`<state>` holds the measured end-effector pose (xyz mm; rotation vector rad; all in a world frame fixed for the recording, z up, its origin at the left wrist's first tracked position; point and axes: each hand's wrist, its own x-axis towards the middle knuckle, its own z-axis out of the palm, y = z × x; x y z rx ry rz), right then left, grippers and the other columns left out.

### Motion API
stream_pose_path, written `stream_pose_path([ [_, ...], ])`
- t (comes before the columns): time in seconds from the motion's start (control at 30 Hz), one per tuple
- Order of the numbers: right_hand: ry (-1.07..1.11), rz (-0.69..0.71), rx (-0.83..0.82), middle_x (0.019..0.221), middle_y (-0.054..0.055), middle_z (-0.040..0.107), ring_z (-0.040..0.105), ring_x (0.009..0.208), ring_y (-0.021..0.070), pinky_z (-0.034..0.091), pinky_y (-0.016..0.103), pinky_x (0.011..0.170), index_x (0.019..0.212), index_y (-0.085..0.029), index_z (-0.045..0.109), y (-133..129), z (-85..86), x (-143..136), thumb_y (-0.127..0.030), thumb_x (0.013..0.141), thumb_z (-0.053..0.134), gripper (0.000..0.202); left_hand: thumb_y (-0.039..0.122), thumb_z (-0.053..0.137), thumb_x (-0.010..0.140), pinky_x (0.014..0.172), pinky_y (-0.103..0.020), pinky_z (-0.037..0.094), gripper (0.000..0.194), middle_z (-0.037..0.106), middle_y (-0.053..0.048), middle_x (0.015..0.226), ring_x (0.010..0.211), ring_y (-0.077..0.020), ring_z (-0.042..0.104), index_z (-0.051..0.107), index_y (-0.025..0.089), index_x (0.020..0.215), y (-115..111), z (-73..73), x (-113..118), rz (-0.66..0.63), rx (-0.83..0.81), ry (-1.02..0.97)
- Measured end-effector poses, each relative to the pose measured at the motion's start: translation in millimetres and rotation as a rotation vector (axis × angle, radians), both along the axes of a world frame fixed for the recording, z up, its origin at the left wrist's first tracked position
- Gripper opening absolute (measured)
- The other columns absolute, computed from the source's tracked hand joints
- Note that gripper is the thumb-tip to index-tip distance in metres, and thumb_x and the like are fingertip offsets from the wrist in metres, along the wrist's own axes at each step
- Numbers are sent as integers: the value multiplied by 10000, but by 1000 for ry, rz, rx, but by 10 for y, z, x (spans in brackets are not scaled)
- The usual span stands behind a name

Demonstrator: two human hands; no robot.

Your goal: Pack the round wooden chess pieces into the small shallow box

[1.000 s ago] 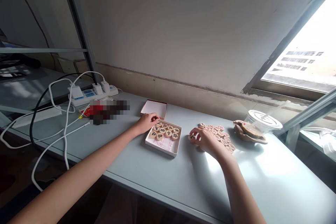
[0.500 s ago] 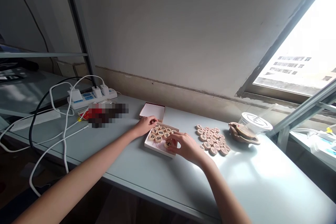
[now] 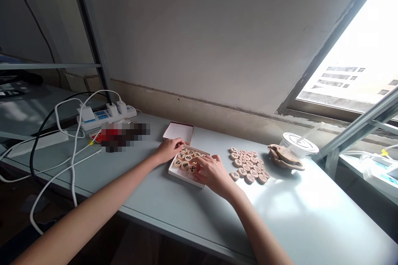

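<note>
Round wooden xiangqi pieces (image 3: 188, 157) with black characters lie in rows inside a shallow white box (image 3: 185, 176). My left hand (image 3: 169, 149) rests at the box's back left corner, its fingers curled over the rim. Over the box's right half is my right hand (image 3: 213, 174), its fingertips on a black-marked xiangqi piece (image 3: 192, 169) in the front row. That piece lies against its neighbour on the left. My right fingers hide part of the box's right side. Just right of this hand, more loose pieces (image 3: 249, 164) lie flat on the table, many with red characters.
Behind the box sits an open box lid (image 3: 179, 131). A brown carved dish (image 3: 284, 159) holds a lidded clear plastic cup (image 3: 300, 143) on the right. White cables and a power strip (image 3: 107, 116) occupy the table's left, near a blurred red item (image 3: 110, 133).
My right hand has shifted left with the black-marked piece, bringing it beside the other front-row pieces. My left hand stays at the box corner. The view has turned slightly right.
</note>
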<state>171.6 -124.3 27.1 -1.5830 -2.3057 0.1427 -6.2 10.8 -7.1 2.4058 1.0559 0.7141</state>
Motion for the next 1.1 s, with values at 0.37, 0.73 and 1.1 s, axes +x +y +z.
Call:
stream_pose_path([
  [0.37, 62, -19, 46, 866, -3, 656, 554, 804, 155, 295, 314, 791, 855, -244, 643, 10, 45, 76, -224, 880, 505, 142, 326, 403, 861, 648, -242, 410, 256, 695, -9, 892, 769, -170, 612, 619, 223, 951, -3, -20, -1, 25, 25, 31],
  [0.73, -280, -650, 26, 1286, 134, 506, 457, 1141, 285, 280, 453, 938, 1088, -164, 615, 95, -206, 745, -237, 870, 464, 275, 368, 409, 864, 569, -251, 356, 261, 691, -17, 791, 725, -190, 610, 630, 231, 893, -77, 53, -18, 174, 125, 172],
  [1.1, -273, -605, 127, 1219, 87, 571, 473, 1120, 266, 220, 471, 994, 1203, -209, 548, 117, -143, 589, -185, 855, 486, 354, 356, 404, 861, 552, -243, 342, 261, 686, -10, 796, 704, -173, 601, 629, 225, 887, -66, 49, -32, 119, 111, 139],
])
